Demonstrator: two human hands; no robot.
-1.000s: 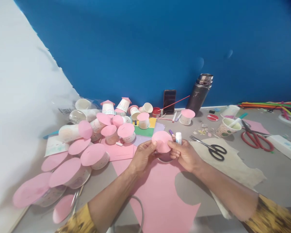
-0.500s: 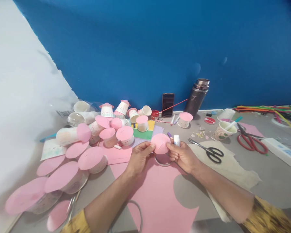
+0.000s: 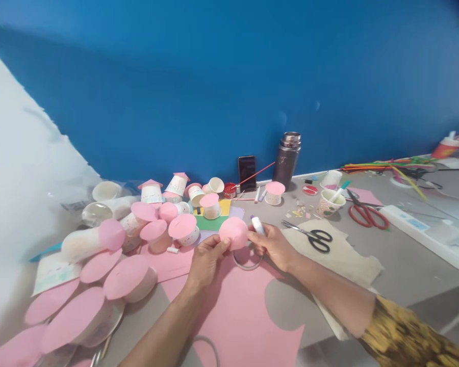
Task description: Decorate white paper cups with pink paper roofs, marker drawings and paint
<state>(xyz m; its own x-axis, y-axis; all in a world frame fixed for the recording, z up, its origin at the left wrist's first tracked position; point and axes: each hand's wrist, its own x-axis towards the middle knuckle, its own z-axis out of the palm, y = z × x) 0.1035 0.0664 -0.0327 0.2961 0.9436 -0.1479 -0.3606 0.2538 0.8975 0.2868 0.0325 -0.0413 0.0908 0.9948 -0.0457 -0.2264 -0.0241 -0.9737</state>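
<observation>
Behind the table's [image 3: 400, 278] front edge, the left hand [image 3: 207, 257] pinches a pink disc [image 3: 233, 232], seemingly its main support; the right hand [image 3: 274, 246] grips a glue stick [image 3: 257, 226], now tipped leftward.

The pink circle [image 3: 233, 233] hides some fingers of the left hand [image 3: 205, 259] from me. The right sleeve [image 3: 405, 329] runs out of view, and those little scraps [image 3: 299, 212] are too tiny to make out.

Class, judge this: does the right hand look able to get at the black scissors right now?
Probably yes: the black scissors lie uncovered near the right hand, with nothing visible in the way. It would likely need to put down the white tube it holds first.
</observation>
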